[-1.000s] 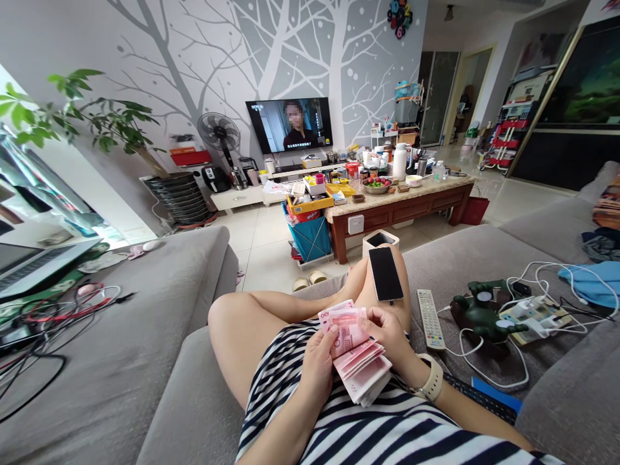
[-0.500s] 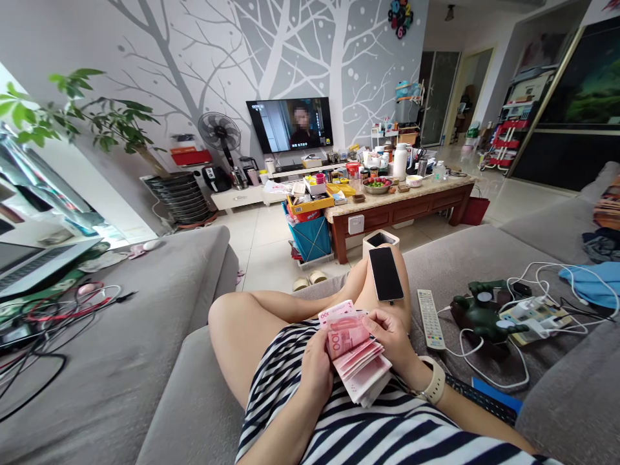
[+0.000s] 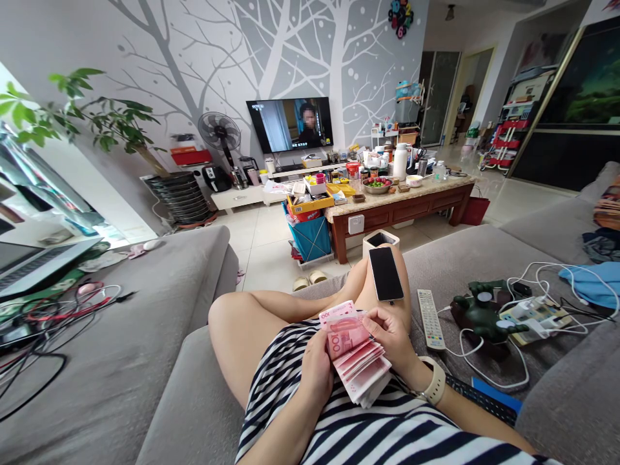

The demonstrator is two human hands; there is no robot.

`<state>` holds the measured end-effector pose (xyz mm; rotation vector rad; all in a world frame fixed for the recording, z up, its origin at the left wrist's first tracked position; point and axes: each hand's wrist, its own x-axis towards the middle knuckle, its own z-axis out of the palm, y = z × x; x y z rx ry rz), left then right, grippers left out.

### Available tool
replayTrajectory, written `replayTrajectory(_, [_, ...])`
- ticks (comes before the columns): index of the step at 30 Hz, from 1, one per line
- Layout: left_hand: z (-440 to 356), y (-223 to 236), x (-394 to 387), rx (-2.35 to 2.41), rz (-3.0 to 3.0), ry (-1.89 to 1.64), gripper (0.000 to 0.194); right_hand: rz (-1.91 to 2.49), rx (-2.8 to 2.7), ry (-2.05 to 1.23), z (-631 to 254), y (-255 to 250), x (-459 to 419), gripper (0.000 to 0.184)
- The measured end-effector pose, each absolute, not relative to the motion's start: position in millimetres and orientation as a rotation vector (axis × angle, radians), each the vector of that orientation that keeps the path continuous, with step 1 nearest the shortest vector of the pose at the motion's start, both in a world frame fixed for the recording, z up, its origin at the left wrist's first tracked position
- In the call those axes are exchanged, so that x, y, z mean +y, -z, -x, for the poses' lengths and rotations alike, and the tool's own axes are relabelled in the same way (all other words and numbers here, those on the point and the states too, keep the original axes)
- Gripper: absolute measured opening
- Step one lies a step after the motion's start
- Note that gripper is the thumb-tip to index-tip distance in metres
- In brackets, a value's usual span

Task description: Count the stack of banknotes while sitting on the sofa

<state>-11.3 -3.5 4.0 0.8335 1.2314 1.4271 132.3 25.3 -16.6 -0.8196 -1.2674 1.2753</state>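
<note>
Left hand (image 3: 317, 365) closed around a fanned wad of red yuan banknotes (image 3: 356, 355), held just above the striped shirt (image 3: 349, 433); right hand (image 3: 387, 336) narrowly pinches upper notes; lower notes bunched, none lying apart

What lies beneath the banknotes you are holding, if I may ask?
A striped shirt shows below the red banknotes; the left hand hides the rest of their underside.
</note>
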Motion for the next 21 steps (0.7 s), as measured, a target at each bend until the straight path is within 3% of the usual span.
replayTrajectory(10, [11.7, -6.9, -3.9, 1.226, -0.875, -1.425, 0.021, 0.817, -1.261, -1.295, -131.6, 16.3, 25.6, 0.029])
replayTrajectory(21, [17.0, 19.9, 3.9, 1.061, -0.694, -1.450, 0.020, 0.803, -1.299, -1.319, -132.0, 20.0, 27.2, 0.034])
